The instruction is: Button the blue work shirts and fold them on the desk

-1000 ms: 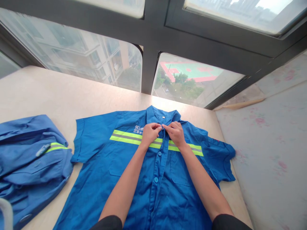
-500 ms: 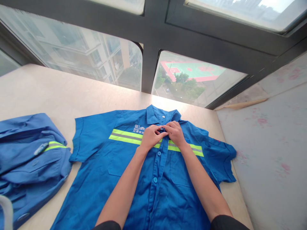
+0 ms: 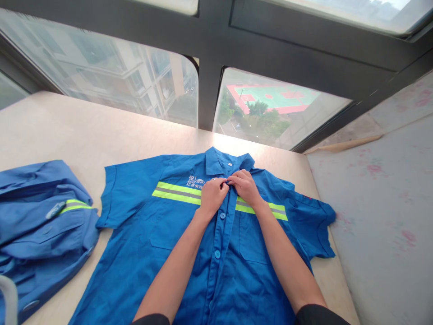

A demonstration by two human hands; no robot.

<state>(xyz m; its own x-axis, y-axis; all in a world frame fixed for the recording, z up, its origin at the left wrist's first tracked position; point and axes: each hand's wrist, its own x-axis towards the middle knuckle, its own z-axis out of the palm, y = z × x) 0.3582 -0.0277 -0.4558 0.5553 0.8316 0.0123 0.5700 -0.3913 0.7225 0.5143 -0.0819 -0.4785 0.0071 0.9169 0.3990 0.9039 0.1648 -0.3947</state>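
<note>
A blue short-sleeved work shirt lies spread front side up, its collar toward the window. A yellow-green and grey reflective stripe crosses its chest, below a white printed logo. My left hand and my right hand meet at the front opening just under the collar. Both pinch the placket fabric between thumb and fingers; the button there is hidden by the fingertips. Lower on the placket, one button and another button show uncovered.
A second blue garment with a reflective strip lies bunched at the left. A pale curved object shows at the lower left corner. The light sill ends at the grey window frame and the flowered wall.
My fingertips have closed in over the button at the upper placket, which showed between them before. My left thumb has drawn up toward its fingers. The shirt lies nearly as before.
</note>
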